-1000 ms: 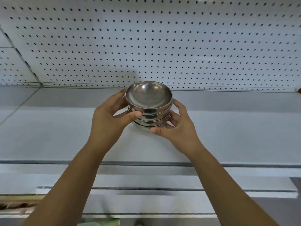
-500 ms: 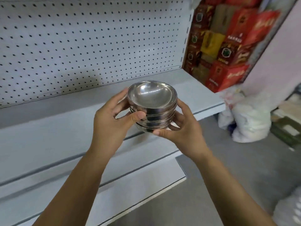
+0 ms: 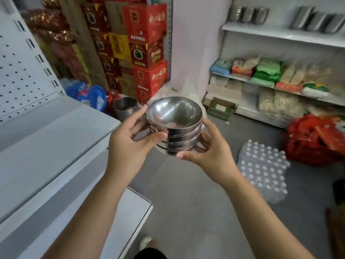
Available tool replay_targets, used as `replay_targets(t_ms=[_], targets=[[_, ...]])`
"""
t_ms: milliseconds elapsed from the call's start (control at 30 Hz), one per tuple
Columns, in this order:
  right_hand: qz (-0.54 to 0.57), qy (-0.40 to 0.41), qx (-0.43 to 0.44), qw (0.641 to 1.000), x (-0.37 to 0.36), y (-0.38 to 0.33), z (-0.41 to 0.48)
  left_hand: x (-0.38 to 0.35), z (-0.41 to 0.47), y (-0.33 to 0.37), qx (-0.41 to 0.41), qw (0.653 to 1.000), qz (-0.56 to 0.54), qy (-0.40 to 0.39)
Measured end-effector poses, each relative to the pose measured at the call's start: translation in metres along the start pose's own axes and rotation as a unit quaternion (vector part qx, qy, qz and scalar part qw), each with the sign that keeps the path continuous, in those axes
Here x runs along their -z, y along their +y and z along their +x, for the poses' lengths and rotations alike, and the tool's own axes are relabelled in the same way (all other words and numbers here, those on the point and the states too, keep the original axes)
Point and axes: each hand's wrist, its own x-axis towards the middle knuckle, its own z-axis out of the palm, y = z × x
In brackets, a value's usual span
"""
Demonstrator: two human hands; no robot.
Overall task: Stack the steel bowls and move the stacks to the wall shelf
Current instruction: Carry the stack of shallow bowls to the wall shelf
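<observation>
Stack of steel bowls (image 3: 174,128): nested upright, four rims showing, the top bowl's hollow open to me. I hold it in the air at chest height, touching no shelf.
My left hand (image 3: 130,144): grips the stack's left side, thumb across the near wall, fingers curled round the far rim.
My right hand (image 3: 209,152): cups the right side and base, thumb lying along the lowest bowl, fingers curled behind.
Grip, compared with a second ago: the same two-handed hold, the bowls stacked in the same order.
Position, compared with a second ago: then the stack hung over the white shelf board (image 3: 46,146) with the pegboard panel (image 3: 20,75) straight ahead. Now board and panel lie at my left, and the stack is past the board's right end, over the grey floor (image 3: 186,193).
Newly in view, far right: a white wall shelf (image 3: 280,34), with steel containers (image 3: 250,14) on the top tier and food packets (image 3: 267,71) on the tiers below; these are blurred.
Far centre: red cartons (image 3: 147,53) piled high, seen only at the edge half a second ago.
Floor, far left of the stack: a steel pot (image 3: 126,107), with blue bags (image 3: 93,96) beside it.
Floor, right: a wrapped pack of bottles (image 3: 261,169), and a red bag (image 3: 313,141) beyond it.
Floor, below the wall shelf: an open green box (image 3: 220,109).
</observation>
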Motion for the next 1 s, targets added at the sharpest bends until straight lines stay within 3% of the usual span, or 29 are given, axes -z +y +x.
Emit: replay_targets(t_ms=[267,600,1000], targets=[[-0.021,0.131,-0.003,0.991,0.103,0.028,0.07,-0.127,0.11,-0.025,-0.028,0.991,-0.052,-0.117],[-0.009,0.274,0.02,0.961,0.191,0.041,0.233,-0.255,0.313,-0.042,-0.081,0.966,-0.047,-0.239],[-0.041,0.331,-0.011,0.943,0.327,0.101,0.373,-0.423,0.457,-0.096,-0.051,0.947,-0.067,-0.309]])
